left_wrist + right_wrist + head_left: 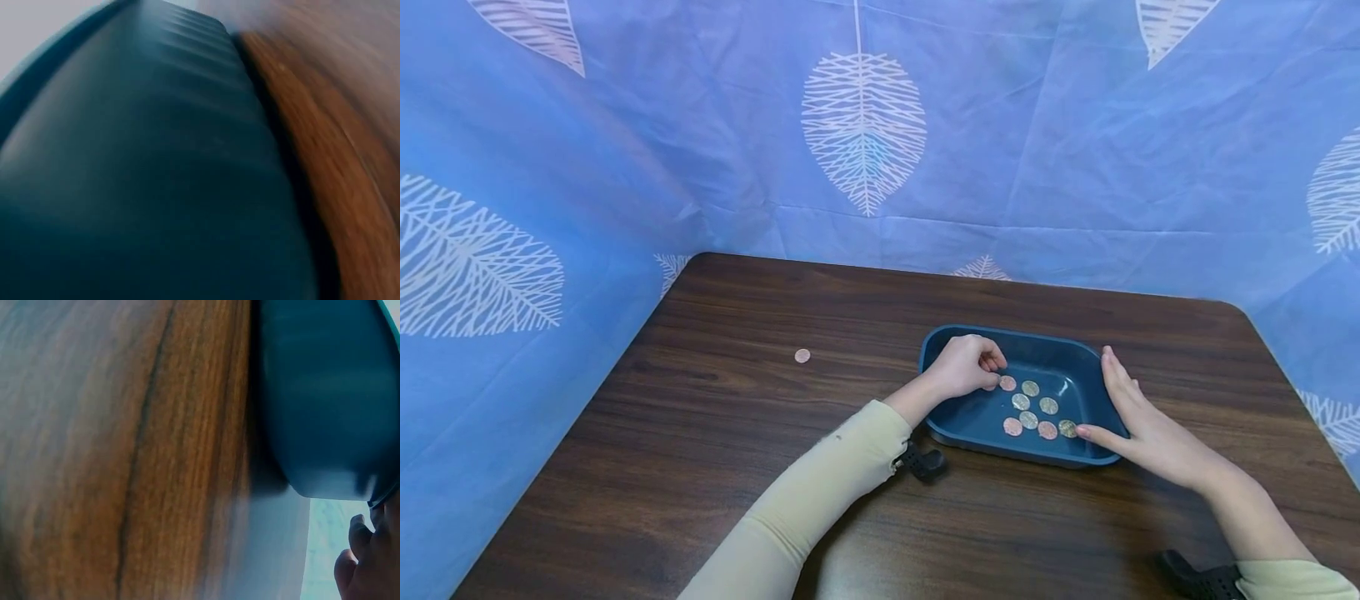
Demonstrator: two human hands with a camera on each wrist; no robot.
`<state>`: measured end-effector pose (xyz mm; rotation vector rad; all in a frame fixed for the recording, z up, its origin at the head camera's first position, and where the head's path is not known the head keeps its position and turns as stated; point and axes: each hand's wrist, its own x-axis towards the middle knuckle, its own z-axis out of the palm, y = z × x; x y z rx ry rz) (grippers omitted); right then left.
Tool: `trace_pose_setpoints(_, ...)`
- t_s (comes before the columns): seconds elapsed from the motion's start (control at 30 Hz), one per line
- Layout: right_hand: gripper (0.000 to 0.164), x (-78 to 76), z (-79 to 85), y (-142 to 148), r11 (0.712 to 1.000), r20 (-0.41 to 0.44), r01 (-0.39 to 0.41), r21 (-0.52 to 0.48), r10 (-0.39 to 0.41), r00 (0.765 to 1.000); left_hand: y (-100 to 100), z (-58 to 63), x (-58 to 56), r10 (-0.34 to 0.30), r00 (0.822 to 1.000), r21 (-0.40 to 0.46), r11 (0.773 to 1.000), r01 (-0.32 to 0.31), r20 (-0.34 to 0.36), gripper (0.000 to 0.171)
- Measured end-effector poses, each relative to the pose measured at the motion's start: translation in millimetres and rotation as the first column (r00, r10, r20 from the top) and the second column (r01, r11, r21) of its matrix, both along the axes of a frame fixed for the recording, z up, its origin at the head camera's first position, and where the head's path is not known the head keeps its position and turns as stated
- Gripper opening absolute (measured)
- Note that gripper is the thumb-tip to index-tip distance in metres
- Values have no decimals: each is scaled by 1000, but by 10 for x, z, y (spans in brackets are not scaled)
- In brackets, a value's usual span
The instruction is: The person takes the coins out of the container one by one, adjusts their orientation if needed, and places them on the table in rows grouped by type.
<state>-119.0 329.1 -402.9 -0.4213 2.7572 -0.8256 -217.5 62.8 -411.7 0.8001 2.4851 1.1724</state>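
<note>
A dark blue tray (992, 447) holds several coins lying flat, some copper and some silver or brassy. My left hand (958, 367) reaches over the tray's left wall with its fingers loosely bent. Its thumb tip is right at the edge of a copper coin (1008, 382), and the fingertips are parted above it. At the tray's right end, my right hand (1153, 429) holds the wall, thumb inside and fingers along the outside. Its thumb tip lies beside a brassy coin (1067, 429). The right wrist view catches some of these fingers (359, 540) by the tray's end.
One copper coin (802, 356) lies on the dark wooden table (700, 450), left of the tray. Blue cloth (1000, 133) with white leaf prints hangs behind the table and along its sides. The left wrist view is filled mostly by the tray's outer wall (144, 162).
</note>
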Motion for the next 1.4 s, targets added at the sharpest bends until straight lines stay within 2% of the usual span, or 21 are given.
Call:
trace_pose_setpoints(0.13,101,7,8,11,1000,6,0,-30,1,1000,32,-31,-8,-18,997,-114,993,10,-69,12)
trace_pose_setpoints(0.3,101,25,10,33,999,4,16,-35,-16,1000,89,-82,-19,-54,989,-251,968,17,-141,14)
trace_pose_setpoints(0.63,100,30,-2,42,998,21,30,-47,-29,999,116,-85,-18,-66,982,-360,933,-3,-180,12)
trace_pose_setpoints(0.9,101,-2,-3,52,999,14,28,-43,-28,1000,126,-71,-34,-63,987,-353,936,6,-151,12)
trace_pose_setpoints(1.03,101,-6,2,45,998,19,29,-50,-28,999,130,-60,-34,-66,988,-387,922,8,-138,14)
trace_pose_setpoints(1.23,102,-6,-2,13,998,25,29,-54,-28,999,105,-49,-7,-54,996,-436,900,15,-77,20)
trace_pose_setpoints(1.4,102,-5,-9,-5,999,26,34,-42,-33,999,86,-50,5,-43,998,-435,900,22,-39,24)
